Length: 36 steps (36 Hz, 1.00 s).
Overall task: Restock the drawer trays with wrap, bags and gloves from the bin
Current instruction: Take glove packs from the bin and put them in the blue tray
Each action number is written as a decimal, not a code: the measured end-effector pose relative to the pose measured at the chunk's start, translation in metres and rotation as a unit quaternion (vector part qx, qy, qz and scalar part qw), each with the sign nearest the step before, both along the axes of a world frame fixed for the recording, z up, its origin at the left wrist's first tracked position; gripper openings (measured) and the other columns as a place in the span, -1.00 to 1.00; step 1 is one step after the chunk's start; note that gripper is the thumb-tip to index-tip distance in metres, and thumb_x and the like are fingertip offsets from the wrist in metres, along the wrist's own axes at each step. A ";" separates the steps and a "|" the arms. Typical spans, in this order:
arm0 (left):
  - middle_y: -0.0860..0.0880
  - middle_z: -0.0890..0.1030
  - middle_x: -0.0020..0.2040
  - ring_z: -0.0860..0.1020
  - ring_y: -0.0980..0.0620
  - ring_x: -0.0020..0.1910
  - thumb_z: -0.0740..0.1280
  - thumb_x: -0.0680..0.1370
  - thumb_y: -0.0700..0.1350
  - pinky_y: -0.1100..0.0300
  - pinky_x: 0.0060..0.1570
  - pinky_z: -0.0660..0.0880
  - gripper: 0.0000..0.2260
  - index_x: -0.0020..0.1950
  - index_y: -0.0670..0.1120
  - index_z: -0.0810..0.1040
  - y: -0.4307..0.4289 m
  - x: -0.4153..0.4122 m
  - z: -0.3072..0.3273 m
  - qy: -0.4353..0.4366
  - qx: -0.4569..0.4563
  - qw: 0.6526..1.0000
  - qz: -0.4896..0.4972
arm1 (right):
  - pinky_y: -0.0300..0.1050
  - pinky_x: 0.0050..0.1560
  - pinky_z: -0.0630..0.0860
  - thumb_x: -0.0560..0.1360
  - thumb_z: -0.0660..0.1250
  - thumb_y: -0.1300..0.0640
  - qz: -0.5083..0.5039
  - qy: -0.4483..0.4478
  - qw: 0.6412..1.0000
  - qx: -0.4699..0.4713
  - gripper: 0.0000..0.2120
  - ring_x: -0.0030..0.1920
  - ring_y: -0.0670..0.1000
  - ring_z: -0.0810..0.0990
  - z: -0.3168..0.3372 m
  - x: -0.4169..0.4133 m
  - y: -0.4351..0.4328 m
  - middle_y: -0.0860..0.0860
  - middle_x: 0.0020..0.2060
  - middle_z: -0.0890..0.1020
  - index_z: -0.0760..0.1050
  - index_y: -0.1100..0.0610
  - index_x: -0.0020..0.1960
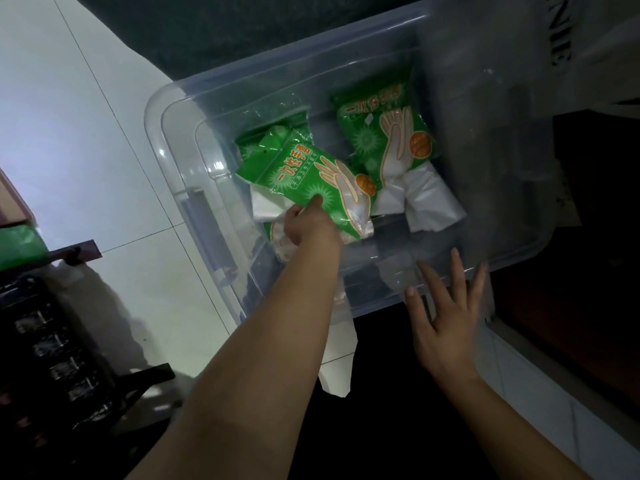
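The left hand (308,226) pinches 1 green glove packet (322,181) inside the clear plastic bin (156,112). The right hand (446,320) lies flat on its near rim, fingers straight. The step seems to be taking out gloves. The next move needs a lift over the wall, leaving the 2nd packet (391,140).

White tiled floor (86,133) here, glossy, with thin grey grout lines running diagonally. Bright light washes its left side and drops off to deep shadow on the right. Along the top edge lies a dark teal rug (214,26). Bottom right, a pale tiled strip (554,420).
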<state>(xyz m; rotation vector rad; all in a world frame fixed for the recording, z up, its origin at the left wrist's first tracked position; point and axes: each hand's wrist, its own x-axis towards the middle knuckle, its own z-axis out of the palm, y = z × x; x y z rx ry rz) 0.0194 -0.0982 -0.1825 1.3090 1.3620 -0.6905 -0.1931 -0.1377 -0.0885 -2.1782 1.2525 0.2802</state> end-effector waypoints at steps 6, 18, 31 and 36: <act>-0.19 0.62 0.21 0.62 -0.22 0.10 0.36 0.52 -0.36 -0.19 0.14 0.55 -0.56 0.37 -0.12 0.47 -0.010 0.009 0.016 -0.023 -0.026 0.999 -0.017 | 0.29 0.48 0.02 0.55 0.10 -0.26 0.006 0.007 1.000 -0.006 -0.49 0.57 -0.02 -0.28 0.001 -0.002 -0.002 -0.02 0.59 0.13 0.43 -0.09 0.41; -0.08 0.70 -0.02 0.65 0.06 -0.20 0.45 0.43 -0.35 0.18 -0.20 0.62 -0.73 0.04 -0.05 0.59 0.035 0.006 0.097 -0.153 0.032 0.966 -0.204 | 0.23 0.44 0.23 0.48 0.43 -0.01 -0.045 -0.015 0.993 0.105 -0.46 0.46 0.09 0.32 0.067 0.048 -0.043 0.03 0.44 0.44 0.43 0.03 0.43; -0.09 0.72 0.06 0.71 -0.06 -0.01 0.42 0.48 -0.34 0.01 -0.08 0.66 -0.68 0.20 -0.10 0.60 0.076 0.027 0.280 -0.212 -0.230 0.881 -0.356 | -0.14 -0.20 0.55 0.45 0.47 0.24 -0.114 -0.142 0.873 0.452 -0.46 0.02 -0.03 0.65 0.171 0.121 -0.106 0.05 0.22 0.60 0.45 0.07 0.40; -0.13 0.70 0.12 0.68 -0.10 0.05 0.47 0.36 -0.23 -0.04 -0.02 0.64 -0.60 0.20 -0.10 0.62 0.063 0.027 0.313 -0.244 -0.274 0.850 -0.378 | -0.07 -0.23 0.60 0.41 0.47 0.32 -0.126 -0.203 0.829 0.506 -0.55 -0.14 0.06 0.70 0.203 0.108 -0.122 0.16 0.15 0.66 0.55 0.13 0.27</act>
